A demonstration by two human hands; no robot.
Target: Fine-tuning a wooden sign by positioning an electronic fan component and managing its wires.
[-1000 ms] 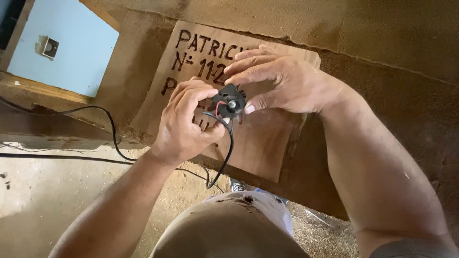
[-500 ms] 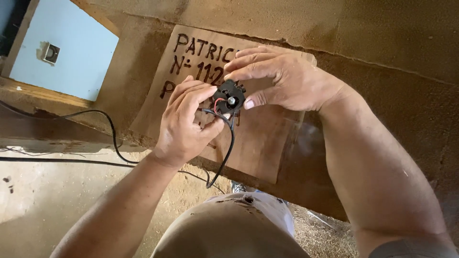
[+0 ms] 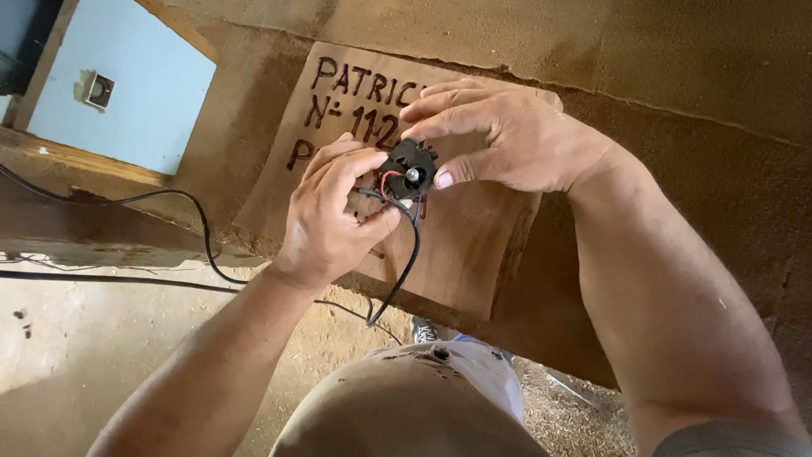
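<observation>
Both hands pinch one small black component [image 3: 412, 168], a toothed, roughly round plastic piece with a bright metal stud at its middle; the right hand [image 3: 507, 135] clamps its upper and right edge between thumb and fingertips, the left hand [image 3: 334, 211] closes on its lower left side where thin red and black wires leave it. The component sits just above the face of a wooden plaque [image 3: 461, 245], near the plaque's upper middle, whether touching the wood I cannot tell. Judged from its size, it is light and stiff, hard plastic, likely brittle at the teeth; best taken by the rim, not by the wires, which look thin and easy to strain at the joint. A black cable [image 3: 404, 271] hangs limp from it over the plaque's lower edge. Plaque: smooth reddish-brown slab, rough bark-like right edge, dark burnt lettering on top. It lies on a dusty brown bench surface [image 3: 677, 76], matte and grainy. Left of the plaque, a pale blue panel [image 3: 144, 101] with a small square fitting; below the plaque, sawdust-strewn floor [image 3: 127, 338] and the person's beige trousers [image 3: 406, 406]
</observation>
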